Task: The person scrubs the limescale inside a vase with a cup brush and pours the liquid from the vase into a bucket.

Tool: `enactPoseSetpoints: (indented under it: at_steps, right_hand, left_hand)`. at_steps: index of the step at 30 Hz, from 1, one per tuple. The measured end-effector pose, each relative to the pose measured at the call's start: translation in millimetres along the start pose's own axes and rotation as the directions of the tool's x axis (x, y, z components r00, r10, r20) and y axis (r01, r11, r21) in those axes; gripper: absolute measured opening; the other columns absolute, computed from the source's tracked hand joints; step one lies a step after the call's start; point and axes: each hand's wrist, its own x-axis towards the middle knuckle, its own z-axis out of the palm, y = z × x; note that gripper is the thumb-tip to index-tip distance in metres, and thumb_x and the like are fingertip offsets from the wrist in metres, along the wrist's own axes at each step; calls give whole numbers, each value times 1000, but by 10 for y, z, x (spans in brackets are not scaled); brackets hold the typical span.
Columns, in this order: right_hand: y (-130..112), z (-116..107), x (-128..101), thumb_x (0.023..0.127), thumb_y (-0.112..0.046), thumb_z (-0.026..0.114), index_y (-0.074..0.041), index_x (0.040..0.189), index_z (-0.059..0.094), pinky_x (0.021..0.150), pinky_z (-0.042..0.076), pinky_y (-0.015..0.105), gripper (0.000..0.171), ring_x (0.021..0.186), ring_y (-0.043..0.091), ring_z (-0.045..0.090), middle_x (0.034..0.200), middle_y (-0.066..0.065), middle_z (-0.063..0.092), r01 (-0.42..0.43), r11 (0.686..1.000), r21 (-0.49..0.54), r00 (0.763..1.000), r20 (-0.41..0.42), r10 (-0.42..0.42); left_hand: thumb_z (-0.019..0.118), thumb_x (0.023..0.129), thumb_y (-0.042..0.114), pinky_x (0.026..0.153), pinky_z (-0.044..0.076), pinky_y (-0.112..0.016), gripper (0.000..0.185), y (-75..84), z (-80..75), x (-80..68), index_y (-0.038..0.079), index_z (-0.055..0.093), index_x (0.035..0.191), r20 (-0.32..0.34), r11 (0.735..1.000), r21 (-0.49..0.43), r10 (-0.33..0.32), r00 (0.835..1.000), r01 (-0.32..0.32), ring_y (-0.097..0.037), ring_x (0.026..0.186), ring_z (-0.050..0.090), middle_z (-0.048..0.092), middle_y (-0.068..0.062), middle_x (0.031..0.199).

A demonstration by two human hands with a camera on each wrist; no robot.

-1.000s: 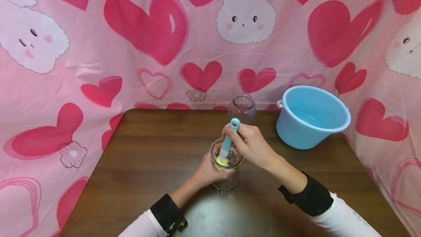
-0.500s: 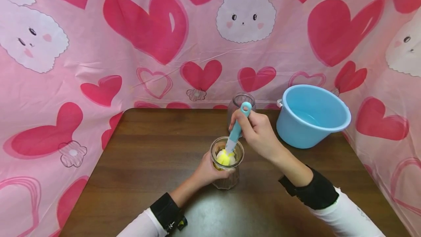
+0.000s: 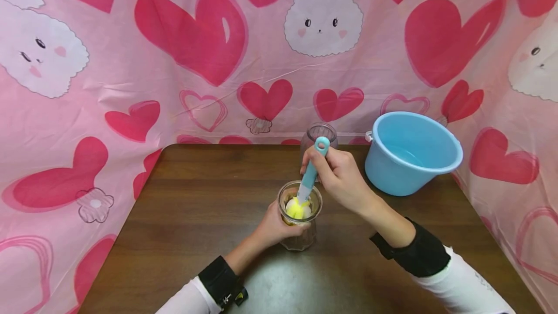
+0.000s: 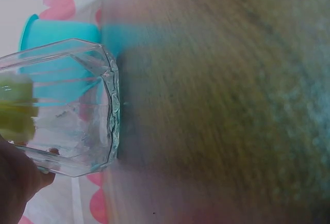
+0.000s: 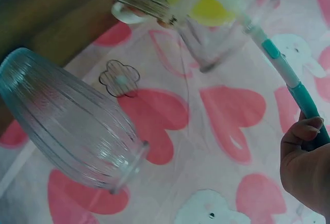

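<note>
In the head view my left hand [image 3: 276, 224] grips a clear glass jar [image 3: 301, 243] around its upper side, at the middle of the table. The jar stands upright, its mouth facing up. My right hand [image 3: 346, 176] holds a cup brush by its light blue handle [image 3: 310, 174], which slants up and to the right. The brush's yellow and white sponge head [image 3: 298, 209] sits inside the jar, just below the rim. In the left wrist view the sponge [image 4: 18, 108] shows through the glass, well above the jar's base [image 4: 114, 105]. The right wrist view shows thumb and fingers around the handle [image 5: 304, 100].
A second glass jar [image 3: 321, 132] stands behind my right hand, partly hidden; its ribbed body [image 5: 72, 121] shows in the right wrist view. A light blue bucket [image 3: 392, 171] is at the table's back right. Pink heart-patterned cloth [image 3: 196, 125] hangs behind the table.
The brush has risen in the jar, bringing its sponge head from deeper inside up to near the rim. My right hand moved up and right with it; my left hand keeps its hold.
</note>
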Motion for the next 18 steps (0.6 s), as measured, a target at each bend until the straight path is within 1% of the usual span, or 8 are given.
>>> enactPoseSetpoints:
  at_steps: [3, 5, 8, 11, 13, 15, 18]
  right_hand:
    - [40, 45, -40, 107, -11, 56, -5, 97, 69, 65, 56, 29, 17, 73, 14, 65, 85, -1, 70, -30, 1000, -5, 999, 41, 30]
    - [81, 88, -83, 107, -11, 56, -7, 98, 69, 68, 57, 29, 16, 75, 13, 64, 84, -2, 68, -59, 998, -16, 995, 77, 61]
    - [132, 149, -143, 107, -13, 56, -9, 98, 70, 68, 56, 29, 17, 74, 13, 62, 81, -4, 66, -102, 994, -46, 986, 127, 108]
    - [145, 177, -164, 107, -15, 57, -11, 98, 71, 69, 57, 29, 17, 74, 12, 63, 80, -5, 66, -129, 989, -72, 977, 160, 139]
    - [135, 166, -155, 107, -15, 57, -10, 99, 71, 69, 57, 29, 16, 74, 11, 63, 80, -5, 67, -117, 990, -79, 977, 169, 129]
    - [94, 137, -125, 106, -13, 57, -11, 99, 71, 69, 58, 29, 16, 75, 10, 64, 81, -5, 68, -90, 993, -76, 982, 159, 101]
    - [22, 80, -59, 106, -10, 58, -9, 98, 70, 70, 58, 30, 14, 76, 11, 66, 84, -4, 70, -28, 998, -59, 994, 103, 34]
  left_hand:
    - [92, 75, 16, 104, 50, -33, 83, -10, -5, 5, 11, 50, 146, 2, 1000, 4, 15, 1000, -15, -20, 119, 62, 65, -3, 134]
    - [91, 75, 15, 104, 50, -34, 82, -19, -10, 8, 11, 50, 146, 6, 1000, 5, 29, 1000, -29, -22, 120, 62, 65, -4, 134]
    - [91, 75, 14, 104, 51, -35, 85, -31, -15, 10, 12, 48, 149, 8, 999, 1, 54, 998, -54, -26, 120, 63, 65, -6, 136]
    - [91, 75, 13, 103, 52, -35, 88, -29, -19, 12, 13, 46, 150, 8, 998, 1, 63, 998, -63, -28, 118, 64, 65, -6, 135]
    - [91, 75, 13, 102, 52, -35, 88, -26, -19, 12, 13, 46, 150, 8, 998, -3, 60, 998, -60, -27, 117, 64, 65, -6, 133]
    - [91, 75, 14, 102, 52, -34, 86, -23, -19, 11, 13, 47, 148, 8, 999, 4, 50, 999, -50, -25, 117, 64, 66, -5, 132]
    - [92, 75, 16, 103, 51, -33, 83, -20, -19, 9, 11, 49, 146, 5, 999, 6, 33, 999, -33, -21, 118, 63, 65, -4, 132]
